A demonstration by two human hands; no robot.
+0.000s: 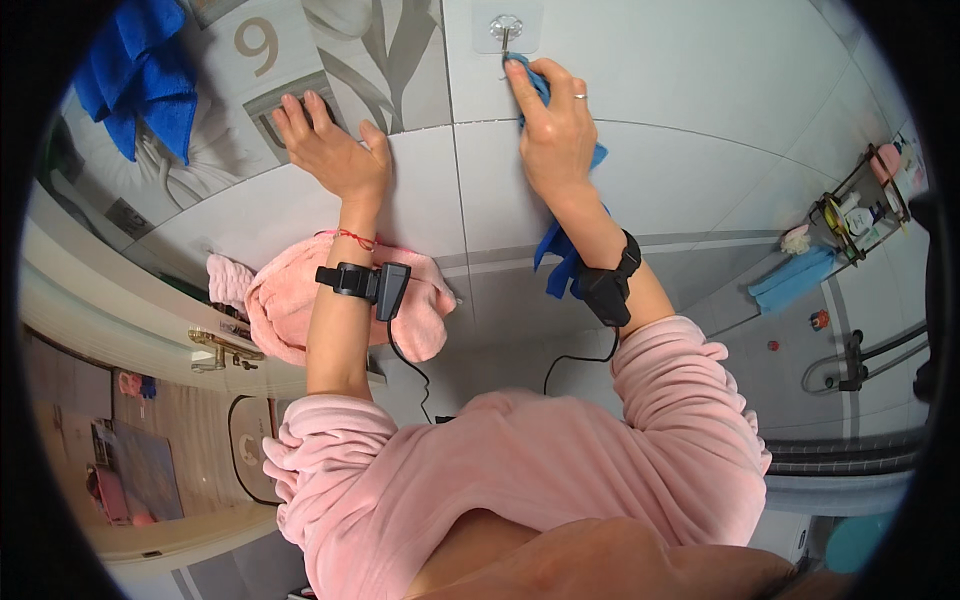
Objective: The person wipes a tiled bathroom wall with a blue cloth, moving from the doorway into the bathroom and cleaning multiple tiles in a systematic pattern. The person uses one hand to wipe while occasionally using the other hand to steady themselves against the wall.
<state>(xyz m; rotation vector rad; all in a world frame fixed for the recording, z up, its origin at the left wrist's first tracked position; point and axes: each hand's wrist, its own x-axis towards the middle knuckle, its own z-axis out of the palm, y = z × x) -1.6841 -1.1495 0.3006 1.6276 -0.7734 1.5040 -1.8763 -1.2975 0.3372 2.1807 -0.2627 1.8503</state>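
My right hand point(559, 135) pinches the top of a blue cloth point(538, 82) against a metal hook point(506, 39) on a clear adhesive pad. The cloth hangs behind that hand and wrist, which hide most of it. Lower down, darker blue fabric point(555, 259) shows beside my forearm; whether it is the same cloth I cannot tell. My left hand point(330, 154) holds nothing, its fingers spread against the patterned wall tile point(262, 101). Below it, behind my forearm, hangs a pink towel point(416, 307).
Another blue cloth point(139, 75) hangs at the upper left. A door with a brass-coloured handle point(217, 349) stands at the left. On the right are a wire rack point(859, 206) of bottles, a light-blue towel point(795, 277) and a shower fitting point(851, 360). Cables run from both wrist devices.
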